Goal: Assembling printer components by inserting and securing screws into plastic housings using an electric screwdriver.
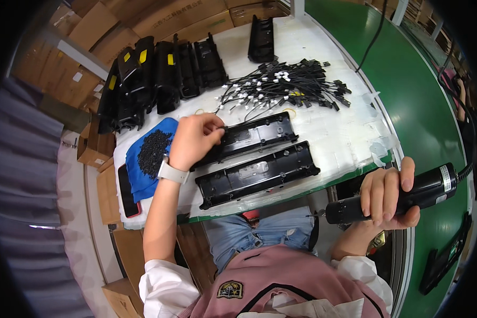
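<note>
My right hand [384, 196] is wrapped around a black electric screwdriver [429, 185], held off the table's front right edge with its thin bit pointing left. Over the left end of a long black plastic housing [259, 132], my left hand [196, 137] is closed in a pinch. What the left fingertips hold, if anything, is too small to make out. A second black housing [257, 175] lies parallel and nearer to me, its hollow side up. Left of my left wrist, a heap of small black screws [153, 151] rests on a blue cloth [140, 180].
Behind the housings lies a tangled pile of black cables [297, 85] with white connectors. Several black housings [164, 74], some with yellow labels, stand at the back left; another housing [262, 40] lies farther back. A phone [127, 193] is at the left edge. A green surface [424, 122] runs along the right.
</note>
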